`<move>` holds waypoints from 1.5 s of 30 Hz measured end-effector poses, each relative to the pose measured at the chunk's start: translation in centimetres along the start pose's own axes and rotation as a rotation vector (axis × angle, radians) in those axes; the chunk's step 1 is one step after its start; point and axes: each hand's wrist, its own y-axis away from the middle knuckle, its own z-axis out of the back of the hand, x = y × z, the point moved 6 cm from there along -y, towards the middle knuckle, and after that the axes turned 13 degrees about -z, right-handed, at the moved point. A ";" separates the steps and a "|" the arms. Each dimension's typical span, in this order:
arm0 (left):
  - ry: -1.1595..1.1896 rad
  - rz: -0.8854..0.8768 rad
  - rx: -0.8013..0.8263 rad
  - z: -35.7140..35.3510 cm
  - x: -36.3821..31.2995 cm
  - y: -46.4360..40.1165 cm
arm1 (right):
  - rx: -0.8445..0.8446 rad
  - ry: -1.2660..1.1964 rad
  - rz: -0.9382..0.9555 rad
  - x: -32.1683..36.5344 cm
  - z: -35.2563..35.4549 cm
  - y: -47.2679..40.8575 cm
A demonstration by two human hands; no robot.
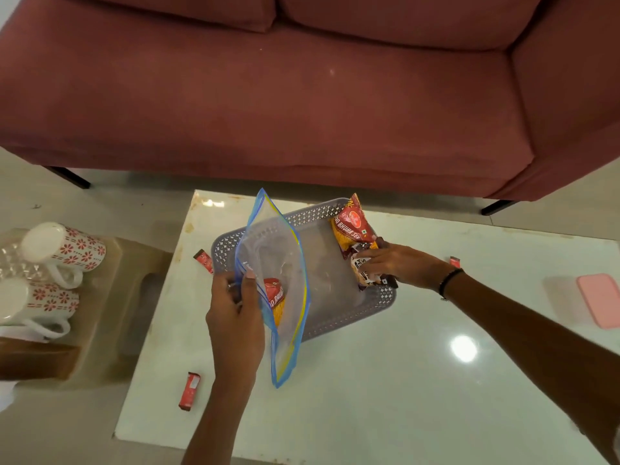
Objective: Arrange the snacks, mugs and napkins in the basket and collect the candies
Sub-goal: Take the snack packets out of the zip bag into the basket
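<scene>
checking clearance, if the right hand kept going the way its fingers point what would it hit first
Hedged, since depth is unclear: the right hand already rests on a dark snack packet in the grey basket; going on leftward, it would meet the held zip bag.

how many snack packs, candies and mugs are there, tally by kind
snack packs: 3, two in the basket at and, one in the zip bag at
candies: 3, at
mugs: 2, at
total: 8

Snacks [355,229] in basket [335,317] (grey)
</scene>
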 end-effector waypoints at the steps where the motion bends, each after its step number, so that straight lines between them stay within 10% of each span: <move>1: 0.003 -0.002 0.001 0.0 -0.1 0.1 | 0.036 -0.044 -0.032 -0.2 -0.3 0.2; 11: -0.049 -0.046 0.029 1.3 -1.0 0.4 | 0.132 -0.044 -0.260 0.0 0.7 0.5; 17: -0.180 -0.156 0.016 2.9 -2.4 0.9 | -0.705 -0.949 -0.405 10.0 13.9 5.8; 23: -0.170 -0.219 0.017 3.4 -2.7 1.7 | 0.047 -0.765 -0.571 18.6 7.7 -4.1; 28: -0.143 -0.246 0.010 4.0 -1.6 2.6 | 0.340 -0.785 -0.726 19.2 -1.9 -9.7; 35: -0.100 -0.183 -0.005 4.4 0.9 3.1 | 0.221 -0.930 -1.015 19.2 -5.4 -9.5; 45: -0.066 -0.069 -0.057 5.7 0.6 2.2 | -0.163 -0.881 -0.765 19.1 4.6 -2.3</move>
